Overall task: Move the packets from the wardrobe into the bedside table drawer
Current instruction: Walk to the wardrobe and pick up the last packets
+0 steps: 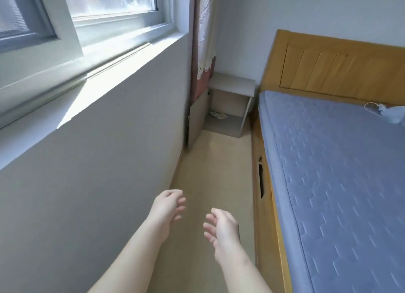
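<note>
Packets [218,115], or what you can take for them, lie in a small pale heap on the bottom of the bedside table's [232,83] open lower compartment, well ahead of you. The heap seems to stretch side to side, but it is too small to tell which way any end points. Your left hand [168,207] and right hand [221,229] hang apart and empty, fingers loosely curled, likely because you're between trips along the floor [210,161] beside the bed [328,183].
</note>
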Demonstrator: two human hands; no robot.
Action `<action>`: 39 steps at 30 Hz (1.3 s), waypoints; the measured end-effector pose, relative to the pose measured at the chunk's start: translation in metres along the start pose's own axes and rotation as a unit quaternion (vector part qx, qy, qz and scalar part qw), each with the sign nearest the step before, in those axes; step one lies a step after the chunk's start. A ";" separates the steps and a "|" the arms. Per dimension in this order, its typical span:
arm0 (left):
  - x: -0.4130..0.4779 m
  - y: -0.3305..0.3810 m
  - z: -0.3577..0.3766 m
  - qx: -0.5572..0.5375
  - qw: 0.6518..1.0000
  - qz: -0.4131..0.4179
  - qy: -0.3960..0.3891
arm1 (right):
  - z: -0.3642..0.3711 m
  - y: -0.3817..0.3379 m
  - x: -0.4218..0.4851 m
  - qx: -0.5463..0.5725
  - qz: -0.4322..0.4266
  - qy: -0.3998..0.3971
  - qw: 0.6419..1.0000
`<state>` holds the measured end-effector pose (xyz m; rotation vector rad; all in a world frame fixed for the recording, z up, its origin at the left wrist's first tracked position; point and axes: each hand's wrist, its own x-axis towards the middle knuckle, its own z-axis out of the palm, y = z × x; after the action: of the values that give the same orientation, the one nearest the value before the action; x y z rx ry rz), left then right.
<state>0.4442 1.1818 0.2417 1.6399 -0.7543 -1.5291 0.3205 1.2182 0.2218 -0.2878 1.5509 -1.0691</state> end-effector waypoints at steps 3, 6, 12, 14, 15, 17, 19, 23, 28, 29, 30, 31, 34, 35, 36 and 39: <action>0.045 0.028 0.022 -0.001 1.000 -0.009 -0.010 | 0.013 -0.033 0.042 -0.002 0.013 0.007 1.000; 0.100 0.050 0.042 -0.004 1.000 -0.026 -0.005 | 0.029 -0.062 0.091 0.007 0.025 0.010 1.000; 0.229 0.124 0.086 0.029 0.999 -0.022 -0.022 | 0.080 -0.140 0.203 -0.001 0.016 0.032 0.999; 0.269 0.153 0.101 0.046 0.998 -0.017 -0.033 | 0.099 -0.173 0.236 -0.009 0.016 0.034 0.999; 0.287 0.167 0.109 0.054 0.998 -0.014 -0.038 | 0.107 -0.189 0.251 -0.007 0.015 0.035 0.999; 0.325 0.196 0.128 0.070 0.996 -0.006 -0.045 | 0.118 -0.220 0.281 0.011 0.012 0.037 0.999; 0.357 0.218 0.150 0.093 0.994 -0.009 -0.053 | 0.122 -0.245 0.310 0.030 0.019 0.047 0.998; 0.418 0.248 0.200 0.124 0.990 -0.017 -0.071 | 0.115 -0.290 0.377 0.071 0.034 0.065 0.995; 0.509 0.288 0.270 0.101 0.994 -0.017 -0.044 | 0.109 -0.374 0.482 0.061 0.029 0.047 0.997; 0.526 0.299 0.285 0.094 0.995 -0.022 -0.035 | 0.107 -0.393 0.501 0.057 0.029 0.042 0.997; 0.538 0.309 0.298 0.090 0.995 -0.028 -0.029 | 0.105 -0.411 0.518 0.051 0.032 0.040 0.997; 0.550 0.318 0.311 0.086 0.995 -0.030 -0.026 | 0.104 -0.428 0.534 0.047 0.031 0.036 0.998; 0.586 0.343 0.342 0.068 0.997 -0.034 -0.020 | 0.105 -0.470 0.581 0.033 0.029 0.028 0.999; 0.597 0.351 0.349 0.064 0.997 -0.038 -0.018 | 0.108 -0.480 0.594 0.024 0.037 0.026 0.999; 0.609 0.358 0.355 0.061 0.997 -0.040 -0.015 | 0.113 -0.489 0.607 0.013 0.046 0.020 0.999; 0.654 0.370 0.364 0.043 0.998 -0.054 0.013 | 0.128 -0.509 0.647 -0.013 0.066 0.005 0.998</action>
<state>0.1825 0.3904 0.1966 1.7859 -0.7379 -1.5662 0.0541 0.4296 0.1901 -0.1944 1.5715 -0.9490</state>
